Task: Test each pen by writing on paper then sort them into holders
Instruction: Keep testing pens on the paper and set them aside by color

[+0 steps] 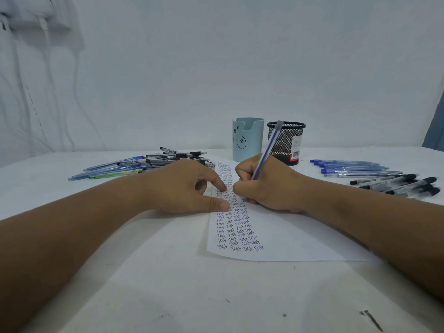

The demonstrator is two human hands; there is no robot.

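A white sheet of paper (276, 239) lies in front of me, with columns of the word "Test" in black and blue ink down its left side. My right hand (269, 186) grips a blue pen (266, 150), its tip down on the paper among the written words. My left hand (182, 186) rests on the sheet's left edge, forefinger and thumb pressing it flat. Behind the hands stand a light blue holder with a bear face (247, 139) and a black mesh holder (287, 141).
A loose pile of mixed pens (144, 164) lies at the back left. At the right are a row of blue pens (348, 167) and a group of black pens (396, 185). A white cloth covers the table (168, 284); a wall stands behind.
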